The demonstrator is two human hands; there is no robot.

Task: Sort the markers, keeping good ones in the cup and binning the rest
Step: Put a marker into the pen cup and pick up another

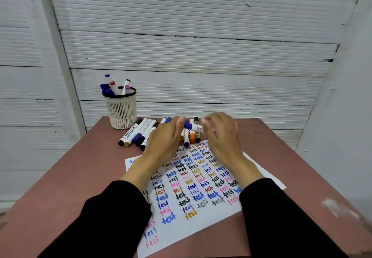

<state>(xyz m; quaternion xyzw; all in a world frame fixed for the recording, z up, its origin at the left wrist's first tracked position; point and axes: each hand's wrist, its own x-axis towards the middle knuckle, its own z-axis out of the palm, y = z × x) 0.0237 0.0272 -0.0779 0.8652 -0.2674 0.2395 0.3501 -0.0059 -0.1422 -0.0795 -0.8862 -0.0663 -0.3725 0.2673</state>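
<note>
A few markers (112, 86) already stood in the cup (121, 110) at the table's (70, 177) far left corner. Many more lay along the far edge, untested. Both hands held one blue-capped marker (191, 126) between them: the left hand (164, 141) at its cap, the blurred right hand (221, 135) pinching its barrel. No bin showed.

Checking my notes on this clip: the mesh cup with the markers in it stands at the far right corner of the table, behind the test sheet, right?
Not quite. The head view shows the mesh cup at the far left corner of the table, not the right. The rest holds: it has markers standing in it and sits behind the test sheet.
</note>
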